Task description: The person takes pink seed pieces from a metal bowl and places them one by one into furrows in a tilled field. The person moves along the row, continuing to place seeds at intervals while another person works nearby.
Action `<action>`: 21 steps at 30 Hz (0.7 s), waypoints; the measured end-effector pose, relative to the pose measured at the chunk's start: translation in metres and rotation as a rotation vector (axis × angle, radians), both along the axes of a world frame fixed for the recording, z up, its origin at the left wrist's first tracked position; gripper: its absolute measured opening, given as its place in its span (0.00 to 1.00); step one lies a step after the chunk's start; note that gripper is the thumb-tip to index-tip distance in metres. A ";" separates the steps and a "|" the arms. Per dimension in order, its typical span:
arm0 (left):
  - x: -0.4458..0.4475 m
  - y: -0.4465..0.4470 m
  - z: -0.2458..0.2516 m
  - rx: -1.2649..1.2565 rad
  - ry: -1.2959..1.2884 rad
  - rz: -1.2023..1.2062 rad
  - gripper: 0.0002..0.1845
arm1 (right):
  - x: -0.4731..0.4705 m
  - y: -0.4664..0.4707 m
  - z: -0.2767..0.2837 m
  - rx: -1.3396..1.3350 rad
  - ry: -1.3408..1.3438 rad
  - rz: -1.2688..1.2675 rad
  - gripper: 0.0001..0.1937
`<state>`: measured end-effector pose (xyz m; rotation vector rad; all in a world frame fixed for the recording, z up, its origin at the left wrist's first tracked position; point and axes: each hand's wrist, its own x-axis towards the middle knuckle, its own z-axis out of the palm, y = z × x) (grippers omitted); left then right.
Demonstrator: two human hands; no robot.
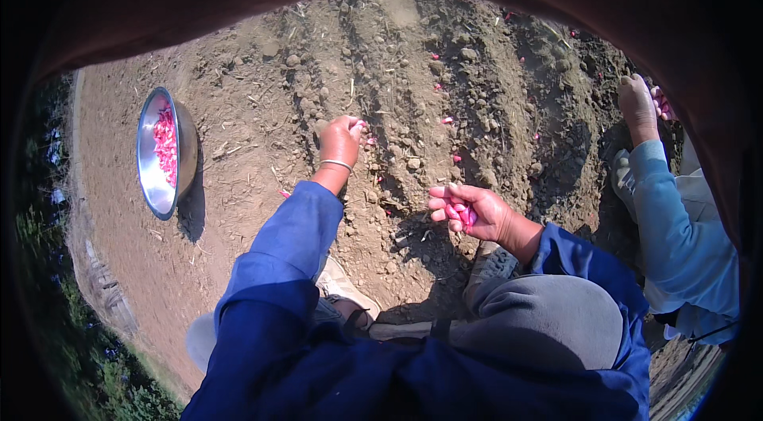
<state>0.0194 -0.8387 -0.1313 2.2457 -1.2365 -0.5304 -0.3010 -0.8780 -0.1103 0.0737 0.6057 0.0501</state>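
My left hand (340, 142) is low over a furrow, its fingertips closed on a pink clove (360, 123) that looks like coated garlic. Just beyond those fingers, another pink clove (371, 141) lies on the soil. My right hand (486, 215) is turned palm up, with several pink cloves (460, 213) cupped in its curled fingers. It hovers near the end of a furrow where single cloves (456, 159) lie spaced in a line. Off to the left stands a stainless steel bowl (189, 150), partly filled with pink cloves (166, 144).
Dry, cloddy soil (411, 163) runs in furrows away from me. On the right, a co-worker's hand (636, 104) and light blue sleeve (679, 224) are close to my right side. My shoe (343, 287) rests on the ground. Green plants (101, 349) border the left edge.
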 end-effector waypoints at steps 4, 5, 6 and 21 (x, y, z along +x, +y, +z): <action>0.023 -0.029 -0.045 0.021 -0.334 -0.013 0.06 | -0.005 -0.002 -0.003 -0.015 0.065 -0.011 0.23; 0.024 -0.032 -0.052 0.050 -0.372 -0.055 0.04 | -0.006 -0.004 -0.003 -0.009 0.049 -0.027 0.23; 0.025 -0.035 -0.056 0.050 -0.413 -0.110 0.03 | -0.007 -0.007 -0.003 -0.015 0.077 -0.014 0.24; -0.120 0.001 0.068 -0.230 0.272 -0.669 0.11 | 0.004 -0.017 0.006 -0.062 -0.183 -0.100 0.35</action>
